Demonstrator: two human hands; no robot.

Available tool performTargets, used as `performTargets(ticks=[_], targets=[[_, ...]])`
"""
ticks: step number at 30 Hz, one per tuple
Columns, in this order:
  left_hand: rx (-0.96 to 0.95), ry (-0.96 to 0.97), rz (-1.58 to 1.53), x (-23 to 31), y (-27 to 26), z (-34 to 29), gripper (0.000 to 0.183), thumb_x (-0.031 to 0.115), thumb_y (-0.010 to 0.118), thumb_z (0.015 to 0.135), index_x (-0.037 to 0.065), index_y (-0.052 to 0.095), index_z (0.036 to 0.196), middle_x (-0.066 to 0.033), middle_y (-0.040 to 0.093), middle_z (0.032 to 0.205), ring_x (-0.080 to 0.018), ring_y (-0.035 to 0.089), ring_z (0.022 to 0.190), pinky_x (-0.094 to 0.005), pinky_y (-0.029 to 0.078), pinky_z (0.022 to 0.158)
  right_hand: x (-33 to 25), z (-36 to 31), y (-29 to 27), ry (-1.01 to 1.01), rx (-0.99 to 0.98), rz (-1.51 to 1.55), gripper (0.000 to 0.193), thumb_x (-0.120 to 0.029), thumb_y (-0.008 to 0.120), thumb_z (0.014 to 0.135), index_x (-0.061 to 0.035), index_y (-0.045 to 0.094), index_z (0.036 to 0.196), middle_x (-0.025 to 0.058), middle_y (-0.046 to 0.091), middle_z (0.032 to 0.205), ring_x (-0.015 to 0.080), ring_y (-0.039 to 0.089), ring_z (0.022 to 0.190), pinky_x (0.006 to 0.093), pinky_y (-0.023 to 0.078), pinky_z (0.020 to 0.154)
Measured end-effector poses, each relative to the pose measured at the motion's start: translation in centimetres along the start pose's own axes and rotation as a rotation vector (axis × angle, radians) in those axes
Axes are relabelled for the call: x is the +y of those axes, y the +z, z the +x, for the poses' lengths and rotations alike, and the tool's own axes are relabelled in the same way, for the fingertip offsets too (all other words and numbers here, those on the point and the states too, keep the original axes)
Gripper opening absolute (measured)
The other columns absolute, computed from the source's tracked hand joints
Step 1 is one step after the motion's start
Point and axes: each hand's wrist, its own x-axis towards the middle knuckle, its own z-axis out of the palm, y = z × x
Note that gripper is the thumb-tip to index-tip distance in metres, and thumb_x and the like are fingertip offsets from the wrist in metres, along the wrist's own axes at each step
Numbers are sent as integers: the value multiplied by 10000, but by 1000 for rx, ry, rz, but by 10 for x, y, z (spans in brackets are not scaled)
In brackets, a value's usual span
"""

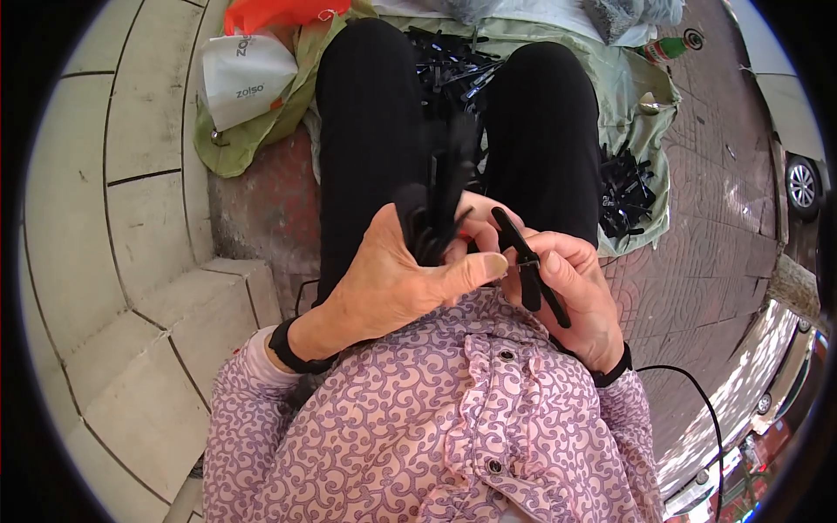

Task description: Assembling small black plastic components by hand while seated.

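Above my lap, my right hand [577, 283] pinches a black hair clip [531, 277] between thumb and fingers. Its two long, flat arms cross at a small pivot. My left hand [392, 279] is closed around a bunch of similar black clips [429, 205], which are smeared by motion. The left thumb reaches across to the clip in my right hand, close by its pivot. Part of the left fingers is hidden behind the bunch. Between my knees lies a heap of black clips [446, 65]. A second pile of clips [624, 196] lies beyond my right thigh.
Green sheeting [558, 74] lies under the heaps. On the left are a white printed bag [248, 87], an orange-red bag [283, 12] and pale stone steps [174, 340]. A green bottle [671, 47] lies at the upper right. A black cable [704, 403] curves past my right sleeve.
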Motion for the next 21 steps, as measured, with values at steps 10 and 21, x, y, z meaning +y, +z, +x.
performTargets(ticks=[10, 21], targets=[[151, 15, 170, 6, 14, 7, 160, 111, 725, 880, -7, 644, 807, -6, 605, 638, -50, 548, 497, -218, 400, 425, -3, 2, 10, -293, 125, -266, 237, -52, 724, 865, 0, 647, 1082, 24, 636, 943, 57, 557, 774, 199, 440, 690], [86, -52, 114, 10, 15, 10, 145, 92, 701, 884, 28, 609, 792, -15, 571, 637, -56, 489, 466, -196, 376, 450, -3, 7, 2, -374, 51, -351, 213, 17, 774, 792, -14, 622, 938, 69, 639, 974, 91, 552, 844, 244, 444, 766]])
